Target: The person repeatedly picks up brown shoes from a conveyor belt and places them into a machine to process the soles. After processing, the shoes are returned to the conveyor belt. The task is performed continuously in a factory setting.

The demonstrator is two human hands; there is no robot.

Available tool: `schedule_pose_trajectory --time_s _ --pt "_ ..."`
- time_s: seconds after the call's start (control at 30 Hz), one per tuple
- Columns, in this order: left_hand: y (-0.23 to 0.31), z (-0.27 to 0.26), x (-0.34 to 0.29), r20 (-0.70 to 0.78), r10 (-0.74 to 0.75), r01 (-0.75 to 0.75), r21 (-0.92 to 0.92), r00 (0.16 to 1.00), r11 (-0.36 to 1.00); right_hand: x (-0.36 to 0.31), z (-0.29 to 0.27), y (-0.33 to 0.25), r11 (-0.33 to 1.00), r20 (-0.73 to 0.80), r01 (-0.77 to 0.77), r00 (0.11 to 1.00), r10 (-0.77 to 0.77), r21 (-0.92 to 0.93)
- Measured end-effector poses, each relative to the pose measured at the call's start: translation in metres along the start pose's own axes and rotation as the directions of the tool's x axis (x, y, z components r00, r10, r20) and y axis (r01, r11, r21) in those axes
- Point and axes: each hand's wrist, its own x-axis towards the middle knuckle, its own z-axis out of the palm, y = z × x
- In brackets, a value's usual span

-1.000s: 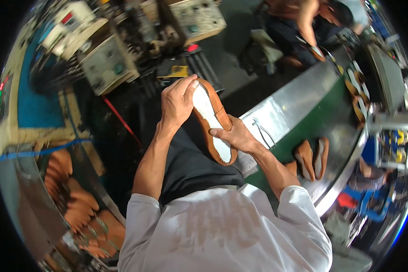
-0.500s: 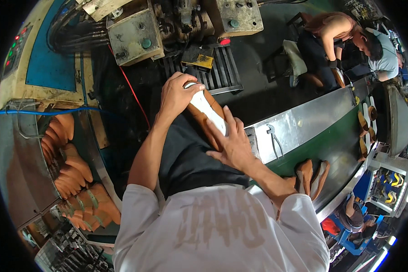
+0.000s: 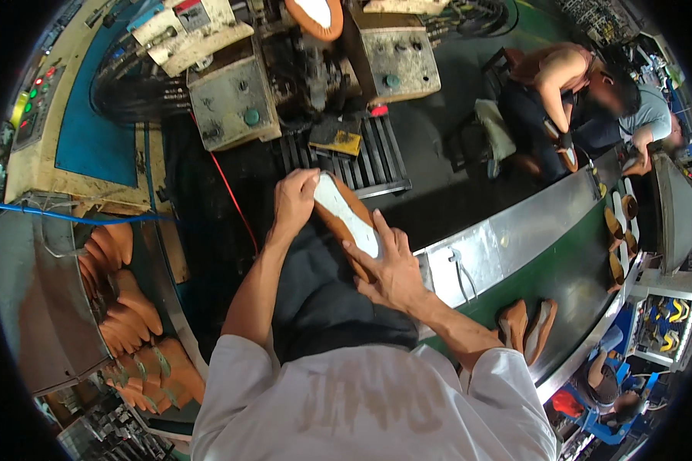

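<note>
A brown shoe upper with a white sole board [image 3: 347, 213] rests bottom up over my lap. At its far end my left hand [image 3: 294, 201] is closed, thumb and fingers pinching the edge of the upper. My right hand [image 3: 394, 267] grips the near end, its thumb on one side and its fingers along the right side and the white board. The underside of the shoe is hidden.
Ahead stands a machine with control boxes [image 3: 233, 100] and another brown shoe [image 3: 315, 14] on it. Brown uppers [image 3: 127, 307] lie stacked at left. Pliers [image 3: 461, 275] and two shoes [image 3: 527, 330] lie on the bench at right. Co-workers [image 3: 557, 84] sit beyond.
The view has tilted up, and the shoe on the machine now shows. My left hand has shifted off the white face to the shoe's left edge. My right hand keeps its hold.
</note>
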Motion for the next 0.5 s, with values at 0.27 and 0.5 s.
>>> schedule_pose_trajectory --time_s 0.27,0.5 --pt "-0.010 -0.034 0.110 -0.042 -0.144 0.132 -0.219 0.989 0.967 0.012 -0.041 0.025 0.965 -0.181 -0.111 0.971 0.156 0.237" --pt "0.068 -0.039 0.312 0.301 -0.328 0.419 -0.819 0.895 0.393 0.064 -0.117 0.056 0.968 -0.376 -0.239 0.893 0.248 0.073"
